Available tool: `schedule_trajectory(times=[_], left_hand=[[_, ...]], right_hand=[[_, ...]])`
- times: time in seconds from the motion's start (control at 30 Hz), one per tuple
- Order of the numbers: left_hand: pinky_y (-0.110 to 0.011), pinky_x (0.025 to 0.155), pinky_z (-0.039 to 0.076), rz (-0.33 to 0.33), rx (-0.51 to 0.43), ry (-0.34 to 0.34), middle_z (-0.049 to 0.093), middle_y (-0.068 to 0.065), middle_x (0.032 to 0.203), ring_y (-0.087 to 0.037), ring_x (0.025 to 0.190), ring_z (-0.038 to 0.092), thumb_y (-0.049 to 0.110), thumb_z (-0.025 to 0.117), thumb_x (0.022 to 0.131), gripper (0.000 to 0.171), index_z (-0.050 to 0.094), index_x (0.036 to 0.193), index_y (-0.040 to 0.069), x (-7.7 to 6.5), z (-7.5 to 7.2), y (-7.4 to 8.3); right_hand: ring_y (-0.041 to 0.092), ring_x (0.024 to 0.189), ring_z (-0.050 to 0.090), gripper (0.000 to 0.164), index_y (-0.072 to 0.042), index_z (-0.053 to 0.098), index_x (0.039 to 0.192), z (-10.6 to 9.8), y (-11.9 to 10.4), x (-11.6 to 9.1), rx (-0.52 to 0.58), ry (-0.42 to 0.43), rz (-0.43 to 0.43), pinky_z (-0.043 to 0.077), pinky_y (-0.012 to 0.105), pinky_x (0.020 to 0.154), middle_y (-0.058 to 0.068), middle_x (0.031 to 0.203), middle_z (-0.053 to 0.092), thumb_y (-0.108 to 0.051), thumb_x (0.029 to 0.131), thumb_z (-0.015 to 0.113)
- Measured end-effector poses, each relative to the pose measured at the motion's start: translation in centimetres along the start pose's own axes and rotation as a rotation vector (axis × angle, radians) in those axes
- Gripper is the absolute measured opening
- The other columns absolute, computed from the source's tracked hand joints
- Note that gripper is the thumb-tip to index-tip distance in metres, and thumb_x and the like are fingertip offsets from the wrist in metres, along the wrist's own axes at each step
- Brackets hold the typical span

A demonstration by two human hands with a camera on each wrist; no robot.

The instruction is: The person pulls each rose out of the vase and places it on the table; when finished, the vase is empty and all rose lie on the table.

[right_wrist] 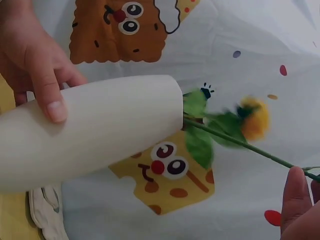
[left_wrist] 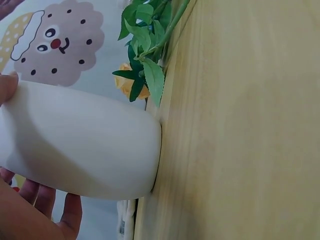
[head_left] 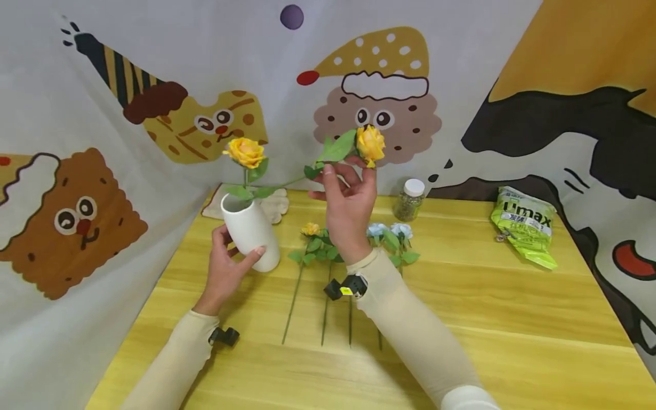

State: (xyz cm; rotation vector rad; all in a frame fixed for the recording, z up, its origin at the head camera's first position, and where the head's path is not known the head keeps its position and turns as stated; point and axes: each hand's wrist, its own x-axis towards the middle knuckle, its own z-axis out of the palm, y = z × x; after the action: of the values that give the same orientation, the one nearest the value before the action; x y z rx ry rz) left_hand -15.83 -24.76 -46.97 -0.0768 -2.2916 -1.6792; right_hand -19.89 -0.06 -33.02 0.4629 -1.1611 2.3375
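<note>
A white vase (head_left: 251,233) stands on the table, tilted slightly in the head view, and my left hand (head_left: 225,270) grips its side with the thumb in front. One yellow artificial rose (head_left: 246,152) rises from the vase with green leaves at the mouth. My right hand (head_left: 353,210) pinches the stem of a second yellow rose (head_left: 370,144) just below its bloom. That green stem (right_wrist: 245,145) slants down into the vase mouth; its lower end is hidden inside. Under my right forearm lie a yellow rose (head_left: 310,229) and light blue roses (head_left: 401,230), their stems pointing toward me.
Behind the vase lies a white object with a ridged edge (head_left: 279,205). A jar with a white lid (head_left: 409,200) is at the back of the wooden table (head_left: 512,341). A green Umax bag (head_left: 528,225) lies at the right. A printed cloth (head_left: 287,68) hangs behind.
</note>
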Motion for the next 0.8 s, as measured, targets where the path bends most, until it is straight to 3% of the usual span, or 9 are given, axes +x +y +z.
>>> schedule_trajectory(times=[0.23, 0.47, 0.6, 0.8], left_hand=[[-0.039, 0.102, 0.044, -0.018, 0.009, -0.003, 0.049, -0.004, 0.134, -0.018, 0.120, 0.049, 0.014, 0.085, 0.088, 0.078, 0.036, 0.148, 0.008, 0.1, 0.2, 0.0], [-0.036, 0.102, 0.046, -0.007, 0.039, -0.011, 0.049, -0.006, 0.137, -0.016, 0.121, 0.050, 0.016, 0.085, 0.089, 0.077, 0.036, 0.149, 0.010, 0.3, 0.1, -0.5], [-0.032, 0.101, 0.046, -0.020, 0.040, -0.014, 0.049, -0.007, 0.138, -0.014, 0.121, 0.049, 0.016, 0.084, 0.090, 0.076, 0.036, 0.149, 0.010, 0.2, 0.0, -0.3], [-0.034, 0.102, 0.046, -0.023, 0.023, -0.011, 0.048, -0.006, 0.138, -0.015, 0.121, 0.048, 0.017, 0.085, 0.090, 0.078, 0.035, 0.149, 0.010, 0.1, -0.1, -0.2]], right_hand=[[0.018, 0.081, 0.077, 0.021, -0.014, 0.055, 0.118, 0.4, 0.2, -0.1, 0.014, -0.005, 0.036, 0.064, 0.035, 0.062, 0.001, 0.098, 0.073, -0.003, 0.103, 0.065], [0.020, 0.079, 0.076, 0.017, -0.010, 0.053, 0.116, -0.6, -0.2, 0.3, 0.030, 0.065, -0.046, 0.063, 0.035, 0.059, 0.009, 0.098, 0.071, -0.004, 0.104, 0.064], [0.022, 0.079, 0.076, 0.019, -0.010, 0.051, 0.117, -1.2, -0.8, 0.5, 0.017, 0.092, -0.065, 0.063, 0.036, 0.059, 0.009, 0.096, 0.069, -0.004, 0.104, 0.063], [0.024, 0.076, 0.076, 0.019, -0.007, 0.050, 0.120, -3.1, -1.9, 1.0, -0.025, 0.105, -0.083, 0.063, 0.038, 0.057, 0.010, 0.096, 0.070, -0.006, 0.105, 0.062]])
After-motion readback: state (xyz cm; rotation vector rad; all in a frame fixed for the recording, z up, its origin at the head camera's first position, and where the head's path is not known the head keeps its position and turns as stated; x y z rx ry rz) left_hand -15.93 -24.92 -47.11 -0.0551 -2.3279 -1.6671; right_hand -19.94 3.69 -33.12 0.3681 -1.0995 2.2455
